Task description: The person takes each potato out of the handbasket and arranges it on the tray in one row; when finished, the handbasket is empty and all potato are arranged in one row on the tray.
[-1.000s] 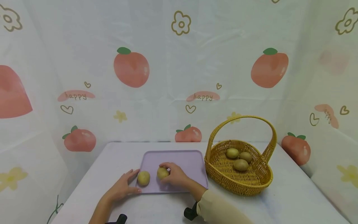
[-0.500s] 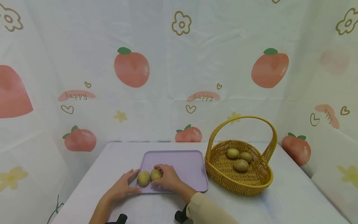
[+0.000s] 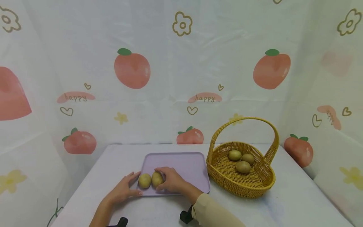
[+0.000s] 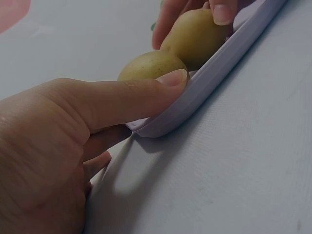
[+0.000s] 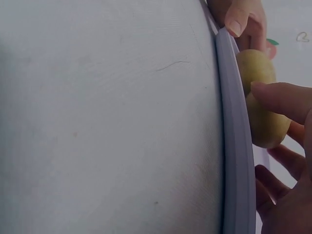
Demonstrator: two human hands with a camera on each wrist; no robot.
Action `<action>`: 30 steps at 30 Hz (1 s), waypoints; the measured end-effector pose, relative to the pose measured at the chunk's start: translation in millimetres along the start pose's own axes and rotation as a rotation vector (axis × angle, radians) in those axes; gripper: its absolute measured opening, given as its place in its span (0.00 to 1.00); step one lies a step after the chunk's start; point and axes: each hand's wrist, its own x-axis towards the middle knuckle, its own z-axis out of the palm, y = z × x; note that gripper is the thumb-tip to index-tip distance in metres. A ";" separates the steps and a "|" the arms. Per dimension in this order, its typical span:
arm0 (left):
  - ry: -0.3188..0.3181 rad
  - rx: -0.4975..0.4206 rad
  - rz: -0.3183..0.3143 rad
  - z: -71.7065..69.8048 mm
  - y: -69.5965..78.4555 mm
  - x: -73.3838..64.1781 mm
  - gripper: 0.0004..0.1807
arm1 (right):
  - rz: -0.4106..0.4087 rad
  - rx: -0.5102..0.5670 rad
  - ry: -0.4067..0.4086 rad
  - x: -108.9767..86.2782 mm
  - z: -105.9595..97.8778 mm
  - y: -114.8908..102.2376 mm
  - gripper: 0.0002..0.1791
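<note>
Two yellow-brown potatoes lie side by side near the front left corner of a lilac tray (image 3: 187, 164). My right hand (image 3: 173, 181) holds the right potato (image 3: 157, 179) between thumb and fingers. In the left wrist view this potato overlaps the left potato (image 4: 152, 67). At the tray's left corner is my left hand (image 3: 122, 188), its fingers spread. Its thumb lies straight along the front rim beside the left potato, and the index finger reaches the left rim. The left hand's other fingers are partly hidden behind its thumb in the left wrist view.
To the right of the tray stands a golden wicker basket (image 3: 241, 187) with a tall arched handle, holding three more potatoes (image 3: 243, 167). A white cloth covers the table (image 3: 153, 212). Behind it hangs a fruit-print curtain (image 3: 167, 69).
My right hand has brought its potato leftward across the tray, up against the left potato, and shifted it slightly there. The left hand has kept its place at the tray corner.
</note>
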 end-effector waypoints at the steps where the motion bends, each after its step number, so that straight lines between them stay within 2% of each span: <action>1: -0.002 -0.001 -0.002 0.3 -0.4 0.1 0.49 | -0.005 -0.006 -0.002 0.0 0.1 0.2 0.41; 10: -0.015 -0.013 -0.006 1.4 -1.0 0.6 0.49 | -0.008 -0.011 0.030 -3.3 1.8 2.6 0.39; 18: -0.012 0.002 -0.020 0.8 -0.7 2.2 0.49 | -0.036 -0.015 0.013 -11.2 -4.8 1.7 0.41; 27: -0.016 0.005 -0.010 0.9 -2.7 2.5 0.50 | 0.017 0.131 -0.012 -44.9 -27.5 9.0 0.39; 30: -0.015 0.007 -0.009 1.1 -3.2 2.7 0.50 | 0.009 0.160 -0.007 -57.2 -39.4 9.7 0.39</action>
